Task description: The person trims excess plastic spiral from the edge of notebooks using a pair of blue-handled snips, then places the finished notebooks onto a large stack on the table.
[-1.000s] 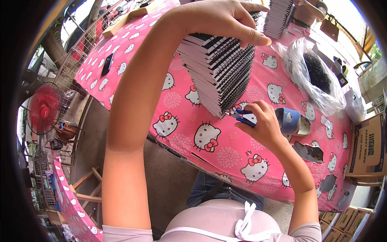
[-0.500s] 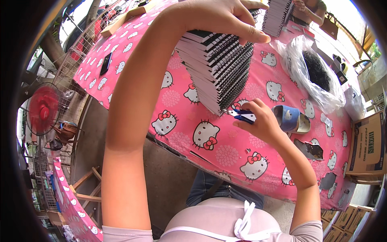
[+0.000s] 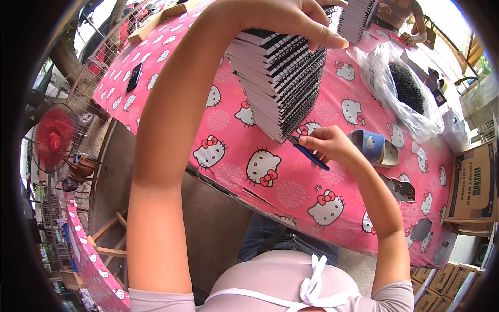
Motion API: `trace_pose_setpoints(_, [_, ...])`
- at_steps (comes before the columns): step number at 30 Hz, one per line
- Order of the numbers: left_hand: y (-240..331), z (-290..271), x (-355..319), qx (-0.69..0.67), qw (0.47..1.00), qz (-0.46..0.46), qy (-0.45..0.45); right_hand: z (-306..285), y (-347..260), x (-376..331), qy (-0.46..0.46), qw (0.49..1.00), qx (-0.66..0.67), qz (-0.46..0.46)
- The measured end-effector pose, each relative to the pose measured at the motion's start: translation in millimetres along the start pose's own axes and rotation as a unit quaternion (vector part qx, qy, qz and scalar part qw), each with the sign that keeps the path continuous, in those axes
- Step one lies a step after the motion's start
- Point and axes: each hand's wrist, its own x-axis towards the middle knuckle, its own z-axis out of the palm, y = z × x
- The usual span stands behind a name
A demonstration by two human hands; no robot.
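Note:
A tall, leaning stack of spiral notebooks (image 3: 260,88) with black wire coils stands on the table, coils facing right. Over its top lies my left hand (image 3: 296,21), thumb on the near side and fingers beyond, with coil showing between them; the fingertips are partly cut off by the picture's edge. My right hand (image 3: 332,143) is closed around blue-handled pliers (image 3: 311,156). Their jaws are at the coil ends by the stack's near lower corner; whether they grip a wire is too small to tell.
Right of the stack are a blue slipper (image 3: 373,146) and a plastic bag (image 3: 382,78) of black coils. A second notebook stack (image 3: 356,21) stands at the back, near another person's hand (image 3: 408,39). A phone (image 3: 134,78) lies left; a carton (image 3: 473,182) stands at the right.
My right hand has turned the pliers, so the handles now slant down to the right and look closer together. The left hand stays on the stack. The other person's hand has come down to the table.

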Motion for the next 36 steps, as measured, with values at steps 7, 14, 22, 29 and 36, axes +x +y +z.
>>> trace_pose_setpoints(7, [-10.1,-1.2,-3.2,-0.009,1.0,0.023,0.01,17.3,24.0,-9.6,0.24,0.848,-0.322,-0.347])
trace_pose_setpoints(14, [-11.8,-1.5,-0.2,-0.027,0.998,0.052,0.006,15.9,23.9,2.7,0.218,0.857,-0.273,-0.379])
trace_pose_setpoints(22, [-6.1,-2.7,-3.2,-0.012,0.999,0.037,-0.007,-4.2,2.9,2.9,-0.004,0.996,-0.072,-0.051])
trace_pose_setpoints(29, [-8.5,-0.1,-0.1,-0.04,0.999,0.036,-0.001,7.5,18.4,-3.6,0.1,0.953,-0.191,-0.215])
trace_pose_setpoints(36, [-6.5,-2.3,-1.2,-0.036,0.999,0.016,-0.011,24.8,28.3,-4.7,0.235,0.833,-0.367,-0.341])
